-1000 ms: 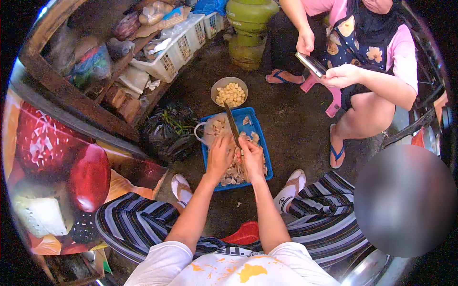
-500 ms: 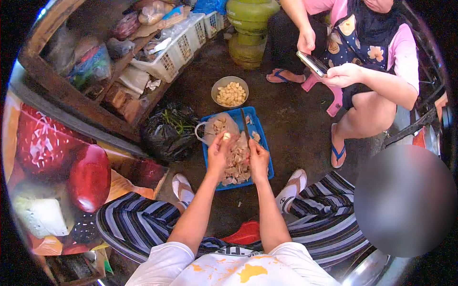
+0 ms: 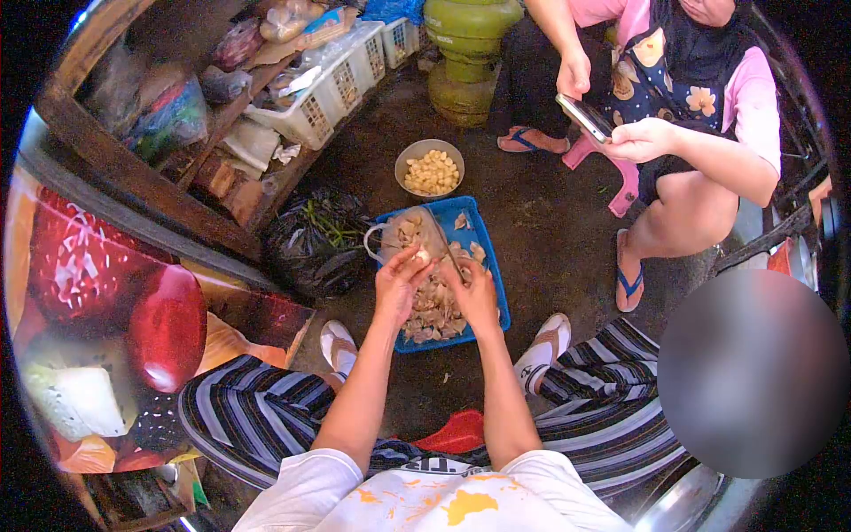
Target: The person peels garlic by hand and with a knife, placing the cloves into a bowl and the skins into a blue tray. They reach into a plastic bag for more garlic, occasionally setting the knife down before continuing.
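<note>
The dark floor (image 3: 550, 239) is the widest open ground. It lies bare between the blue tray and the second person, and again in a narrower strip from the tray's top edge up to the bowl. To the left a fruit-printed cloth (image 3: 115, 328) fills the edge of the view. Above it a wooden shelf (image 3: 133, 182) runs slantwise and carries white baskets (image 3: 328, 97), closing off that side.

At the top right a seated person's hand (image 3: 643, 140) holds a phone (image 3: 583, 117), and that person's sandalled foot stands well apart from the tray. A green gas cylinder (image 3: 470, 44) stands at the top edge. A black plastic bag (image 3: 315, 244) slumps just beside the tray's left rim, so there is little room on that side.

The blue tray (image 3: 498, 297) sits on the floor between the wearer's feet, with its near rim close to the striped trouser legs. It holds a heap of pale peelings (image 3: 434, 310). Beyond it, near but apart, is a metal bowl (image 3: 430, 145) of peeled pieces.

Both of the wearer's hands hang over the middle of the tray, close together. The right hand (image 3: 476, 291) is closed round the handle of a knife (image 3: 443, 241), whose blade slants up and to the left. The left hand (image 3: 397, 285) has its fingertips pinched on a small pale piece (image 3: 424, 256), just beside the blade. Whether blade and piece touch cannot be told.
</note>
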### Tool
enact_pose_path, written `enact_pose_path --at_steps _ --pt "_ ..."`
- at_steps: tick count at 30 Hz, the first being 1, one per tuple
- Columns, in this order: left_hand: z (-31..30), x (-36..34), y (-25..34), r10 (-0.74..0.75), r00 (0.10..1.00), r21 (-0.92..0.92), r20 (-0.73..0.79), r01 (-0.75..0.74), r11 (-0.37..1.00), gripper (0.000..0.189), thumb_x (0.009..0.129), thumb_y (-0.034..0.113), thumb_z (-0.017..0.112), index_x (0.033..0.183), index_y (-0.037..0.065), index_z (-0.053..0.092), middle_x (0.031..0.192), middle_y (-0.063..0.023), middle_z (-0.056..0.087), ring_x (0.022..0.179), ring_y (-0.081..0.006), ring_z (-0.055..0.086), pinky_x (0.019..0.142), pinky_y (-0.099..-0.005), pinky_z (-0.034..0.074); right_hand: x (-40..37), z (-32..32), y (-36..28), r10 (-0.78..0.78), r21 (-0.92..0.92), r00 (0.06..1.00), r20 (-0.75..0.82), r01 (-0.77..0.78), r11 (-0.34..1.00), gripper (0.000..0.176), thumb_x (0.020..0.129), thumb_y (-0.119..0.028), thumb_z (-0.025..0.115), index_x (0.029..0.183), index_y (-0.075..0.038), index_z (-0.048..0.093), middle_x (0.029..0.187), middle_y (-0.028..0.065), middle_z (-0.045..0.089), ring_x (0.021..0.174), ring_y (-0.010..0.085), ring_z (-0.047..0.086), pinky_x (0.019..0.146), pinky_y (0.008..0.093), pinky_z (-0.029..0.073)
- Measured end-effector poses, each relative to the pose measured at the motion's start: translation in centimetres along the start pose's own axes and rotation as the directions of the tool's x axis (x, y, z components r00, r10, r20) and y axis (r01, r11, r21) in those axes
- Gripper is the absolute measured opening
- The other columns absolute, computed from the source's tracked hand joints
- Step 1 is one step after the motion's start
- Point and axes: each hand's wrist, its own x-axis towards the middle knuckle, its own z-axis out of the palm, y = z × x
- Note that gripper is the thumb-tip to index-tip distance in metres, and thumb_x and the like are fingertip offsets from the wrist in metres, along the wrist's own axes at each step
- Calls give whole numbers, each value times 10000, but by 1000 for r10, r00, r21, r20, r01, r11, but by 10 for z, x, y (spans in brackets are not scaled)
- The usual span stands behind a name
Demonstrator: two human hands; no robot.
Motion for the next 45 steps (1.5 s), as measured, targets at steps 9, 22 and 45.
enact_pose_path --at_steps 9,22,45 --pt "-2 2 -4 7 997 59 -79 -3 998 187 807 26 626 977 -36 581 972 -101 613 826 -161 610 742 -274 526 -1 3 -20 286 574 813 507 -566 592 348 933 -383 449 799 -95 592 494 -38 435 424 52 397 409 207 298" --pt "1 0 -8 91 994 232 -64 -74 970 222 799 55 651 998 -28 597 929 -75 634 835 -135 602 750 -261 504 -3 9 -17 325 533 855 405 -509 676 437 911 -384 499 624 -59 555 463 -18 442 405 63 414 393 229 300" --pt "-1 2 3 -71 997 54 27 69 996 262 805 56 634 1038 -44 565 992 -119 623 846 -194 618 776 -293 510 4 -8 -29 354 598 782 513 -622 506 383 908 -429 483 708 -102 492 535 -32 437 455 69 423 430 215 336"
